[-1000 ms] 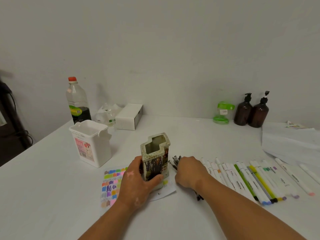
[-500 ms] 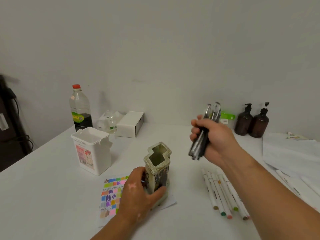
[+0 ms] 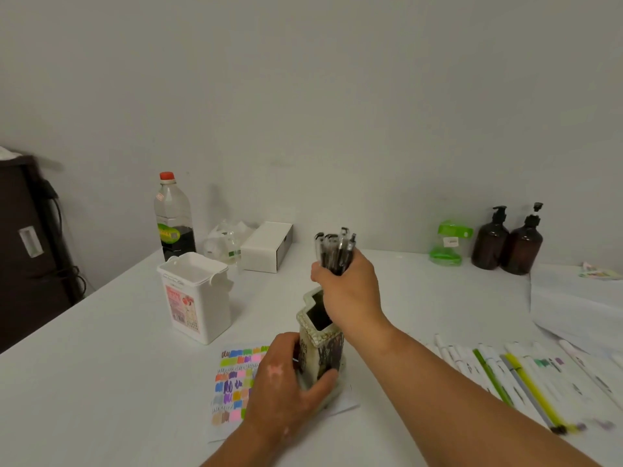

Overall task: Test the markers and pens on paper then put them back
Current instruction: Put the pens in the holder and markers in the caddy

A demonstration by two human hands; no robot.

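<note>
Steadying the holder is the bit to get right here, imo. The left grip [image 3: 290, 389] is wrapped round the lower part of the pen holder [image 3: 323, 352]. The holder stands upright on the swatch paper [image 3: 232, 382] on the desk [image 3: 101, 382], so it shouldn't tip or skate when stuff drops in. Off to the right the markers [image 3: 505, 375] lie in a row on the desk, apart from the holder and not yet put back.

Above the holder's mouth, the right grip [image 3: 350, 291] is closed round a fat bundle of pens [image 3: 335, 251], held roughly upright with the tops poking out above the fist. The lower ends are hidden behind the hand, so I can't tell if the tips are in the opening yet.

How I'd do it: line the bundle up over that stepped opening, which looks tight for so many pens. Go straight down and only loosen the fingers once the tips are well inside. Let go early and a few will likely catch the rim and scatter.

Farther back the white tub [image 3: 195, 298] stands open, maybe the markers' home, but that's a guess.
</note>
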